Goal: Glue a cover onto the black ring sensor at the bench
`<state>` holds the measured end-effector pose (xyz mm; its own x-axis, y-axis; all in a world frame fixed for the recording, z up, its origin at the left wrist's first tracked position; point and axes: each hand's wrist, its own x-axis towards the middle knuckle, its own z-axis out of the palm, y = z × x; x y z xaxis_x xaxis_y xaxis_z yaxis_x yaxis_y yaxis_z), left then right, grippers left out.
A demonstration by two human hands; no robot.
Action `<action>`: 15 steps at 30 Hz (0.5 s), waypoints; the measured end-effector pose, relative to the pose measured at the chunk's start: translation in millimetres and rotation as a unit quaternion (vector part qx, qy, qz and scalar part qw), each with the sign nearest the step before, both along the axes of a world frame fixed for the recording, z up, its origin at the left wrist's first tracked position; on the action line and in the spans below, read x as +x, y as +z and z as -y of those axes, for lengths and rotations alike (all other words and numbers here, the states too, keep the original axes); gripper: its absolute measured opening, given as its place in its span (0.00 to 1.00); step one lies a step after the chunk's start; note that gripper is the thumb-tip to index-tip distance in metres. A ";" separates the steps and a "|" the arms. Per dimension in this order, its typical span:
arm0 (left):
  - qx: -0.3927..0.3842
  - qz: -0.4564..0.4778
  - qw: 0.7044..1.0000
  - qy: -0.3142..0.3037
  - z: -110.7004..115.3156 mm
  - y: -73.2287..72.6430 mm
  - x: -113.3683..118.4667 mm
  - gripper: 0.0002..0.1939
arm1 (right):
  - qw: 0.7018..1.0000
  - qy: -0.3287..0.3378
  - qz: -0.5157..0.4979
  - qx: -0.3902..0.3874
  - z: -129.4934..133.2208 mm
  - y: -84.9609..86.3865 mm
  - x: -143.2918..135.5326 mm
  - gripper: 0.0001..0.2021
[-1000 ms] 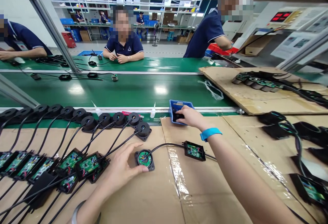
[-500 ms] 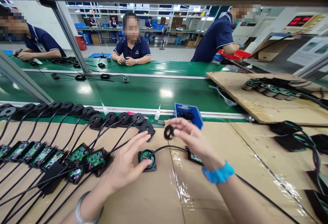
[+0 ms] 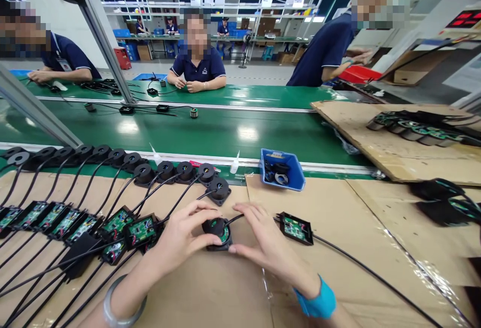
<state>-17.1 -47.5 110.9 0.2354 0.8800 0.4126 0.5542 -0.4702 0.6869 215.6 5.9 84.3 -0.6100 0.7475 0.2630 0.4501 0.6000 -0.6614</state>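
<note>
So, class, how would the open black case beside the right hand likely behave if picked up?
The case would probably feel stiff: its walls look straight. The curving black cable looks floppy and would likely trail. The uncovered circuit board seems fragile.

Bright indoor light casts white glare on the green belt at twelve o'clock; black housings blur at three o'clock.

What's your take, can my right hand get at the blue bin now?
Probably yes: the blue bin sits open just beyond the right hand, with only cardboard between them, though that hand is at the round housing.
</note>
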 end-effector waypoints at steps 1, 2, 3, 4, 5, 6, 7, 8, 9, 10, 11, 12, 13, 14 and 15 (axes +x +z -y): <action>0.003 -0.010 1.000 0.004 -0.3 -3.5 -1.0 0.17 | 0.999 -0.003 0.031 0.037 1.8 -4.1 1.5 0.30; 0.005 -0.016 1.000 0.005 -0.5 -7.2 -1.6 0.17 | 0.996 -0.012 0.048 0.067 4.1 -8.1 2.1 0.30; 0.005 -0.018 1.000 0.004 -0.5 -10.9 -1.8 0.18 | 0.993 -0.023 0.056 0.097 6.6 -11.8 2.0 0.27; 0.004 -0.016 1.000 0.004 -0.4 -14.2 -1.6 0.18 | 0.990 -0.035 0.058 0.125 9.0 -14.8 1.4 0.23; 0.005 -0.013 1.000 0.004 -0.2 -16.9 -1.0 0.17 | 0.986 -0.047 0.056 0.152 11.2 -17.1 0.6 0.19; 0.010 -0.012 1.000 0.003 0.0 -19.0 -0.2 0.17 | 0.981 -0.058 0.052 0.177 13.0 -18.6 -0.4 0.16; 0.021 -0.013 1.000 0.002 0.2 -20.5 0.8 0.15 | 0.977 -0.066 0.047 0.197 14.4 -19.4 -1.2 0.14; 0.035 -0.017 0.999 -0.001 0.2 -21.5 2.1 0.14 | 0.973 -0.073 0.044 0.215 15.3 -19.7 -1.9 0.13; 0.050 -0.023 0.998 -0.003 0.2 -22.1 3.4 0.13 | 0.970 -0.079 0.041 0.227 15.9 -19.6 -2.4 0.12; 0.063 -0.031 0.998 -0.004 0.0 -22.5 4.7 0.12 | 0.968 -0.082 0.039 0.236 16.2 -19.3 -2.7 0.12; 0.073 -0.040 0.997 -0.004 -0.2 -22.8 6.1 0.12 | 0.966 -0.085 0.036 0.242 16.5 -19.0 -2.9 0.12; 0.080 -0.049 0.996 -0.003 -0.5 -23.1 7.3 0.12 | 0.965 -0.087 0.033 0.247 16.6 -18.7 -2.9 0.11; 0.085 -0.057 0.995 -0.001 -0.7 -23.3 8.3 0.12 | 0.964 -0.087 0.029 0.249 16.8 -18.5 -2.9 0.11; 0.089 -0.063 0.994 0.001 -1.0 -23.5 9.2 0.11 | 0.964 -0.087 0.024 0.250 17.1 -18.3 -2.9 0.10; 0.093 -0.067 0.993 0.001 -1.3 -23.6 10.0 0.11 | 0.964 -0.086 0.020 0.251 17.3 -18.3 -2.8 0.10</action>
<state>-7.2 -46.3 87.3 0.2968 0.7926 0.5326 0.6363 -0.5800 0.5086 212.8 -11.4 66.1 -0.5047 0.6235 0.5971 0.5906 0.7538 -0.2880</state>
